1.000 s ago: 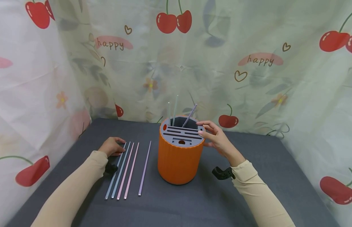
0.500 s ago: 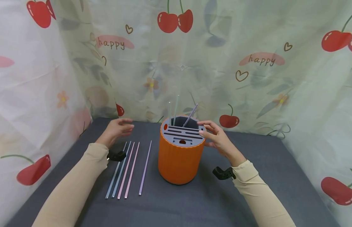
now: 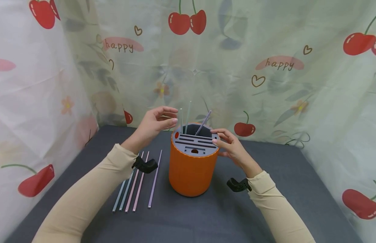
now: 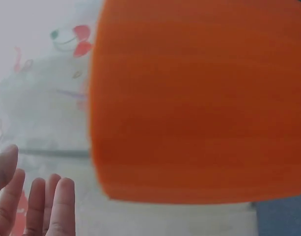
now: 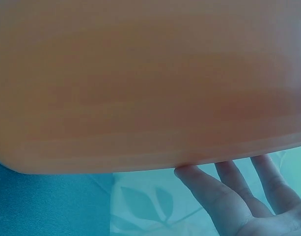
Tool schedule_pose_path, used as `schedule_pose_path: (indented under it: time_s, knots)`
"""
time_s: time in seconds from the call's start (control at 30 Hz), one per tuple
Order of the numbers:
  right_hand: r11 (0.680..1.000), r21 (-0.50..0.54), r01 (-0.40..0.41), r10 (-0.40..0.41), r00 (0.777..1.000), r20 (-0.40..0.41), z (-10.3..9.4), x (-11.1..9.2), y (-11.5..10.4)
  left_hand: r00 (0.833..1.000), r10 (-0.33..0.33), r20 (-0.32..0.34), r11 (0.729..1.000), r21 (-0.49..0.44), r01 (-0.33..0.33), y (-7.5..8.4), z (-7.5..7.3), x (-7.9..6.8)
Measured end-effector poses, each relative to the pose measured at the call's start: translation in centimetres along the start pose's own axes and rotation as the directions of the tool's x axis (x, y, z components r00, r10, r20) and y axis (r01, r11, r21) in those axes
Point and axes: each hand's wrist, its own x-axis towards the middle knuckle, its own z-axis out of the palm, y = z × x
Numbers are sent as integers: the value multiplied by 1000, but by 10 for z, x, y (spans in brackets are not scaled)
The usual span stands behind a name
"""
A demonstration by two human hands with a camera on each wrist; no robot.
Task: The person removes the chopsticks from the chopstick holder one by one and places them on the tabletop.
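An orange round utensil holder with a grey slotted top stands upright on the table. Two pale green chopsticks and a purple chopstick stick up from its back opening. My left hand hovers just left of these, fingers extended and holding nothing; in the left wrist view the fingers are beside the orange wall. At the right rim, my right hand holds the holder with thumb and fingers over its edge. Left of it lie two blue chopsticks, two pink chopsticks and a purple chopstick, partly under the left wrist.
A dark grey cloth covers the table. Behind and at both sides hangs a curtain printed with cherries. Black wrist cameras are strapped to the left wrist and the right wrist.
My left hand has risen from the blue chopsticks and moved right to the back left of the utensil holder. The right hand and the holder have stayed in place.
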Motion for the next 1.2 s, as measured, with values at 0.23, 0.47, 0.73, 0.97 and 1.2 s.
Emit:
schedule_pose_path:
  time_s: [0.23,0.47,0.73,0.97,1.2]
  knots:
    - [1000,5,4,-4,1000,5,0,0,2,1000,-16,11,998,66,15,-8,13,3]
    - [1000,8,5,-5,1000,4,1,0,3,1000,-8,5,998,57,8,-12,17,4]
    - [1000,8,5,-5,1000,-2,1,0,2,1000,11,-1,1000,23,-11,-5,17,6]
    - [1000,4,2,-2,1000,-3,1,-1,1,955,256,-148,951,-140,-276,29,4,10]
    - [1000,-9,3,-3,1000,0,0,-1,0,837,383,-391,831,-251,-497,66,-27,10]
